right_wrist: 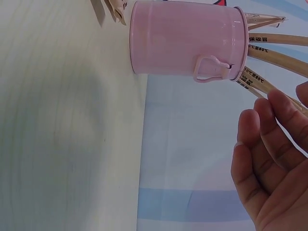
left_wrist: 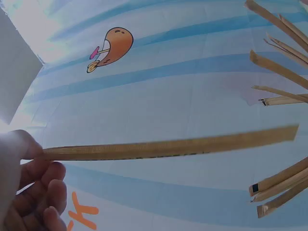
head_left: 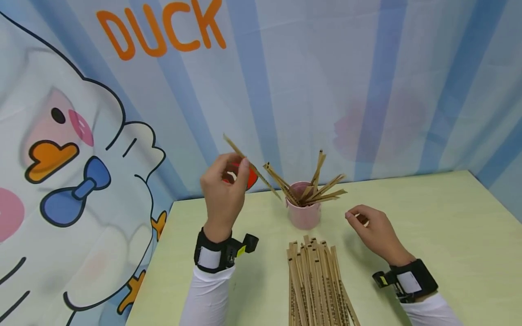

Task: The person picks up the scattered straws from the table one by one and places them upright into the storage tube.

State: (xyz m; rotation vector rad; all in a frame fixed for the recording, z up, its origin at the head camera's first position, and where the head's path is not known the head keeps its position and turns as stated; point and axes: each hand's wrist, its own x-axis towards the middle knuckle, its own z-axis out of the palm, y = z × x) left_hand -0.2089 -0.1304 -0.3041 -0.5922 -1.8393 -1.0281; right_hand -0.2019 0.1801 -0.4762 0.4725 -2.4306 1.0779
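Note:
My left hand pinches one paper-wrapped straw near its end between thumb and fingers. The straw slants down to the right, its lower end beside the pink bucket. Several wrapped straws fan out of that bucket, and printed lettering shows on their brown wrappers in the right wrist view. To the right of the bucket, my right hand hovers over the table with loosely curled fingers and holds nothing. A thick bundle of wrapped straws lies on the table in front of the bucket, between my forearms.
The pale yellow-green table ends at a blue striped cloth backdrop with a duck drawing on the left. Both wrists wear black straps with small cameras. The small bucket handle sticks out from its side.

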